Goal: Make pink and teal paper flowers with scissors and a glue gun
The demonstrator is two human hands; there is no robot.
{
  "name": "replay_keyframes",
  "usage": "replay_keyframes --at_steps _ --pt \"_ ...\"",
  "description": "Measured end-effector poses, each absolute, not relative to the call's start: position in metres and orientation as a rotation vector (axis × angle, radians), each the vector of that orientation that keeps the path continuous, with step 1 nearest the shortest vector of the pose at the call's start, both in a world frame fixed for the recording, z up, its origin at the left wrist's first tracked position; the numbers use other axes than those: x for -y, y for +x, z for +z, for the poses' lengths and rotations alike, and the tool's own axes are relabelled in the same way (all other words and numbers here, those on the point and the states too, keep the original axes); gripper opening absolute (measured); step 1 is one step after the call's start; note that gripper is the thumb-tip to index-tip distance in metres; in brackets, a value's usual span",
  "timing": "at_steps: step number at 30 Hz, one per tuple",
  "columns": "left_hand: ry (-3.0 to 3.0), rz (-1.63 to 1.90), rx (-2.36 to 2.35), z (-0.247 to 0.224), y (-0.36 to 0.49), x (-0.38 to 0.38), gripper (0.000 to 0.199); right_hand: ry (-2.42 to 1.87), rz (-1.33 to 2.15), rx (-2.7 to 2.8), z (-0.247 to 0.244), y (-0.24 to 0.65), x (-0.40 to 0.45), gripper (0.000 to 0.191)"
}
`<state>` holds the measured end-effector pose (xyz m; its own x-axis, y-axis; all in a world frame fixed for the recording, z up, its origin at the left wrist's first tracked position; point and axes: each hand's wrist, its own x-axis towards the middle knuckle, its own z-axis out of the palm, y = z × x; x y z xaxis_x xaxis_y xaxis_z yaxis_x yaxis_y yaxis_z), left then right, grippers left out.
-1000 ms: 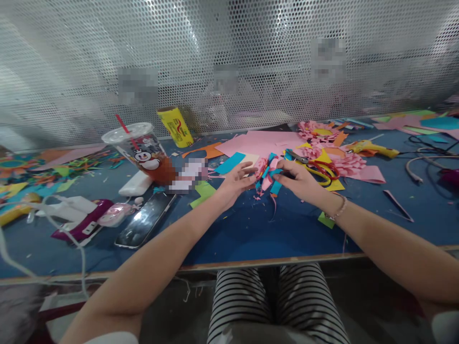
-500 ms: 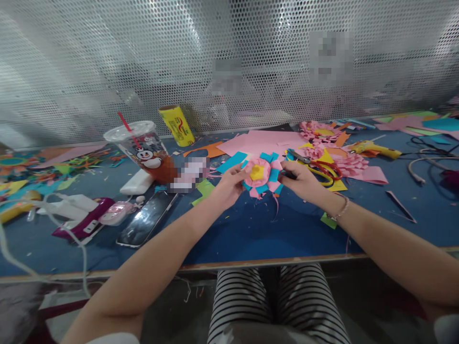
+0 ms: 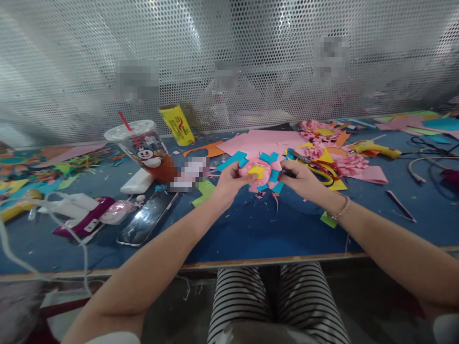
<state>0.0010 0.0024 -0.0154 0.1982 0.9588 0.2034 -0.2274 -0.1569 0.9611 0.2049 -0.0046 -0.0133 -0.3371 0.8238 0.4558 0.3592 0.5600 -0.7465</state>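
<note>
A paper flower [image 3: 266,168] with pink and blue petals and a yellow centre is held above the table between my hands. My left hand [image 3: 229,184] grips its left side, the thumb lying across the front near the yellow centre. At the right edge, the bent fingers of my right hand [image 3: 297,176] close on the pink and blue petals; their tips are partly hidden. Scissors with red handles [image 3: 332,168] and a yellow-handled pair [image 3: 319,176] lie just beyond my right hand. Small pink scraps rest on the blue table [image 3: 251,234] beneath the flower.
A plastic drink cup [image 3: 145,153] with a red straw stands at left, near a phone [image 3: 147,219] and a purple power strip [image 3: 86,224]. Finished pink flowers [image 3: 319,131], pink paper sheets [image 3: 258,141] and a yellow glue gun [image 3: 375,149] lie towards the back.
My left thumb has moved right across the flower's front, towards the yellow centre, and the pink middle has tilted. My right hand stays at the right edge.
</note>
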Motion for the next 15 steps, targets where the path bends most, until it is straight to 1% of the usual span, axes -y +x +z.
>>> replay_keyframes --at_steps 4,15 --pt "1.321 1.314 -0.847 -0.0162 -0.0003 -0.0025 0.032 -0.954 0.707 1.938 -0.0136 0.2044 0.0032 0.005" --pt "1.392 1.354 -1.005 -0.0170 -0.0046 -0.0055 0.027 -1.036 0.719 1.936 -0.0144 0.2037 0.0015 0.015"
